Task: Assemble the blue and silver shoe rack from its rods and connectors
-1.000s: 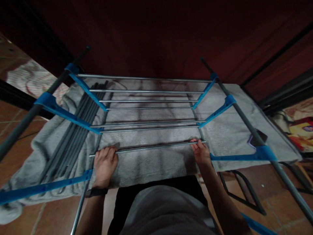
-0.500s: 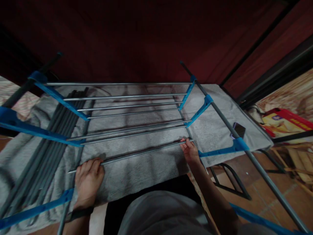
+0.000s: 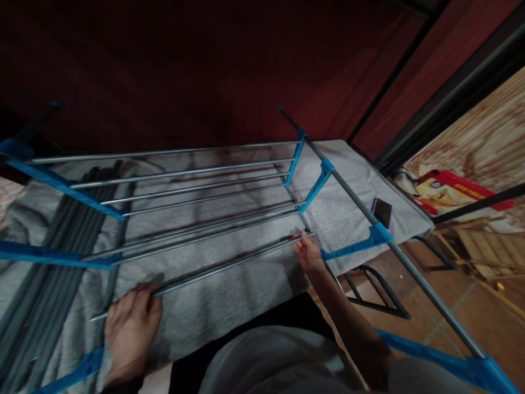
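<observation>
A thin grey metal tube [image 3: 229,264] lies across the front of a half-built rack, between my hands. My left hand [image 3: 133,323] is wrapped over the tube near its left end, whose tip pokes out past my hand. Near the other end, my right hand [image 3: 307,253] pinches the tube with thumb and fingers, close to a blue plastic bracket [image 3: 353,250] on the right side frame. Behind it, several similar tubes [image 3: 180,175] span from the left blue brackets [image 3: 61,186] to the right ones [image 3: 314,186].
Loose grey tubes [image 3: 53,257] lie bundled on the grey blanket [image 3: 246,306] at left. A phone [image 3: 382,212] rests on the blanket at right. Beyond are a red and yellow box [image 3: 451,191], a wooden rack [image 3: 484,251] and a dark red panel [image 3: 184,71] behind.
The view has turned to the right, so the rack sits further left in the picture. Both hands keep hold of the same tube, with little change in their grip.
</observation>
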Action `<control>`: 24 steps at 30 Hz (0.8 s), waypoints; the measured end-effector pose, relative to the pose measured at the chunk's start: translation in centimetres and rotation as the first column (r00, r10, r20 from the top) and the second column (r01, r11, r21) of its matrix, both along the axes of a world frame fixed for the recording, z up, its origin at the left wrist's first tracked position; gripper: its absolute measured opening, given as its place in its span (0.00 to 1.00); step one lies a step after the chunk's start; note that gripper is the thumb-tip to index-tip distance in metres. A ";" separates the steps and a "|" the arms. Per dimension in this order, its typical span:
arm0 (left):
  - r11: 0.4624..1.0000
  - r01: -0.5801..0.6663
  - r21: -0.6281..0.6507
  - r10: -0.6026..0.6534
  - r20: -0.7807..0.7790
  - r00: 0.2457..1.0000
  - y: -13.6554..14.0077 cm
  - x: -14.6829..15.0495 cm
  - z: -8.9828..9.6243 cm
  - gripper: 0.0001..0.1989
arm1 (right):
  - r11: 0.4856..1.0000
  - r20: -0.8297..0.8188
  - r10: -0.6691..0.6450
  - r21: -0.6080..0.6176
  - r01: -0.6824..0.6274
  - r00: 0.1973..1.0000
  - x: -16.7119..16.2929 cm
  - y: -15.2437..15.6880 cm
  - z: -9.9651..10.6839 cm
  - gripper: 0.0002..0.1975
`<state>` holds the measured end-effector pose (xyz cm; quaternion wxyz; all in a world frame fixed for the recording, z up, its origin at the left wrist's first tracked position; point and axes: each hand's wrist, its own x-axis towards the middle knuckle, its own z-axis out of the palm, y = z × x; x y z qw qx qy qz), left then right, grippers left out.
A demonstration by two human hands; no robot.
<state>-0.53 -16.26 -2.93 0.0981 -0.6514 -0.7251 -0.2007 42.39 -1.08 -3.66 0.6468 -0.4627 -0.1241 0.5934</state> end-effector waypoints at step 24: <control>1.000 0.031 -0.001 -0.031 -0.085 0.996 -0.2 0.2 0.1 0.12 | 1.000 -0.005 0.006 0.006 -0.006 1.000 0.3 -0.4 -0.5 0.10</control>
